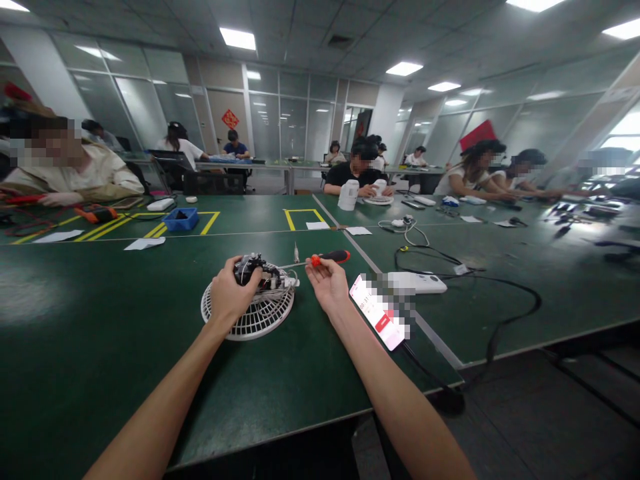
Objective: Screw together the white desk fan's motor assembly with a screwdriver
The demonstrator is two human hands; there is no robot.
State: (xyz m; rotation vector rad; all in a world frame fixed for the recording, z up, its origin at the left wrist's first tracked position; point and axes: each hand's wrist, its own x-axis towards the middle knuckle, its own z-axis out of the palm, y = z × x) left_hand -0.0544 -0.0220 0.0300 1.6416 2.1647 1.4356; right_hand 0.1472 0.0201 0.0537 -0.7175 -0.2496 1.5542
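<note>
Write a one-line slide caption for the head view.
Left hand grips a black mechanism over a white fan grille; right hand holds a red-and-black screwdriver.

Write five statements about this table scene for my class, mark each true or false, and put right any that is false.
1. The left hand holds the black part over the white grille. True.
2. Both hands are empty. False: the right hand also holds something, a screwdriver.
3. The phone lies to the right of the right hand. True.
4. The screwdriver's handle is plain green. False: it is black and red.
5. The blue box stands farther off than the grille. True.
</note>
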